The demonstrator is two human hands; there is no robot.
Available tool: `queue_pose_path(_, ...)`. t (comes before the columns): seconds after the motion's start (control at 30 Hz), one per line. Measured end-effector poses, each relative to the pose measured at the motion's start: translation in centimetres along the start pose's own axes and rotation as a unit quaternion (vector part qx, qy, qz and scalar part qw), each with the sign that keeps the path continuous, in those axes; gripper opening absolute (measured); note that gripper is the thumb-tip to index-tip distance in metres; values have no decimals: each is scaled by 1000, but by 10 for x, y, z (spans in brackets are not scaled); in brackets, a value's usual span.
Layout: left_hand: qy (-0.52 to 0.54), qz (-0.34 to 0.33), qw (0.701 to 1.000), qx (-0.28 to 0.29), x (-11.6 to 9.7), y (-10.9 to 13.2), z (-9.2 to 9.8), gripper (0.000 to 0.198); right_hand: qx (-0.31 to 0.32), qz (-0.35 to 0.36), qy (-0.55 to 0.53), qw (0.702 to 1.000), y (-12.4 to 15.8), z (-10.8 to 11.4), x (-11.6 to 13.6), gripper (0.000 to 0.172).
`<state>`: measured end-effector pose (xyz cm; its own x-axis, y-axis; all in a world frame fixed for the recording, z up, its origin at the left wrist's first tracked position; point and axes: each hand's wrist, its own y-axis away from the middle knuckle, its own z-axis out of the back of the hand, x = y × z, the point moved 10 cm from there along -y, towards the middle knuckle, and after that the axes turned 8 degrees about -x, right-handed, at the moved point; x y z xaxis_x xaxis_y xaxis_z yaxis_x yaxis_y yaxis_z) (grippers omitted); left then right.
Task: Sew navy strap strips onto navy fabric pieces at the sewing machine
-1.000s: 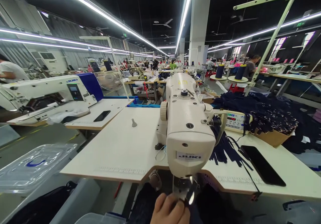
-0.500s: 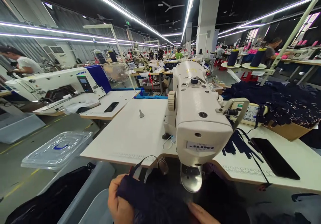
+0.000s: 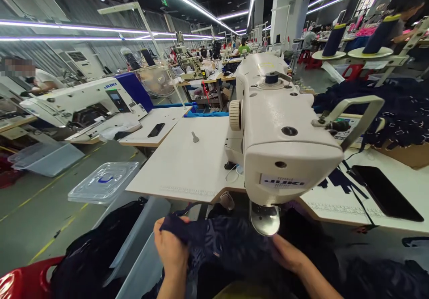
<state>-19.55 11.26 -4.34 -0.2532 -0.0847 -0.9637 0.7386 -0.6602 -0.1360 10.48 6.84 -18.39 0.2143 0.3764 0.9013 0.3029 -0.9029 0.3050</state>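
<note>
A dark navy garment (image 3: 231, 245) lies bunched in front of me, under the head of a white Juki sewing machine (image 3: 284, 142). My left hand (image 3: 172, 247) is closed on the garment's left edge, gripping a fold. At the right side of the cloth, just below the machine's metal foot plate (image 3: 264, 218), my right hand (image 3: 288, 254) rests on the fabric with its fingers curled into it. A thin strap of the garment loops up toward the table edge.
The white work table (image 3: 187, 165) holds a black phone (image 3: 387, 191) and a heap of dark pieces (image 3: 385, 107) at right. A bin of dark cloth (image 3: 97, 250) with a clear lid (image 3: 103, 183) stands at left. Another Juki machine (image 3: 83, 107) and other workers are beyond.
The view has tipped down and closer. My left hand has lifted the garment's edge higher and my right hand has come further into view on the cloth.
</note>
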Motion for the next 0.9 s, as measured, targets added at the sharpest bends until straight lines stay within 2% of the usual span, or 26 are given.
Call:
queue_pose_path(0.03, -14, -14, 999, 36, 8, -1, -11, 31, 9, 3, -23, 1000, 8, 11, 8, 96)
queue_pose_path(0.1, -59, -58, 988, 133, 20, 8, -39, 32, 18, -4, -52, 998, 26, 29, 23, 87)
queue_pose_path(0.13, -77, -84, 976, 185, 23, 18, -54, 31, 2, -16, -69, 998, 34, 37, 30, 73)
queue_pose_path(0.2, -105, -149, 940, 289, 18, 50, -80, 23, -96, -71, -116, 986, 48, 61, 36, 44)
queue_pose_path(0.27, -115, -226, 885, 391, 2, 95, -101, 31, -198, -95, -153, 963, 60, 77, 45, 30)
queue_pose_path(0.3, -113, -265, 852, 437, -9, 120, -108, 40, -221, -90, -167, 957, 64, 78, 51, 29)
queue_pose_path(0.33, -110, -302, 815, 481, -21, 145, -114, 46, -222, -76, -181, 955, 66, 74, 58, 31)
queue_pose_path(0.4, -108, -375, 751, 533, -43, 187, -120, 42, -179, -41, -217, 959, 66, 56, 72, 38)
queue_pose_path(0.47, -121, -452, 693, 549, -58, 216, -122, 25, -136, -36, -256, 956, 66, 38, 77, 37)
queue_pose_path(0.53, -138, -503, 660, 540, -67, 228, -124, 13, -122, -70, -293, 946, 65, 26, 69, 31)
queue_pose_path(0.63, -162, -542, 644, 515, -70, 231, -126, 14, -131, -152, -300, 933, 65, 17, 47, 39)
queue_pose_path(0.7, -174, -558, 637, 503, -70, 232, -126, 15, -175, -165, -257, 936, 66, 23, 38, 39)
queue_pose_path(0.77, -185, -567, 630, 497, -69, 236, -126, 14, -250, -112, -154, 949, 68, 41, 45, 38)
queue_pose_path(0.83, -192, -574, 624, 495, -67, 242, -124, 14, -309, -27, -11, 951, 74, 54, 66, 38)
queue_pose_path(0.9, -197, -579, 619, 493, -64, 248, -121, 14, -302, 40, 117, 945, 76, 50, 87, 40)
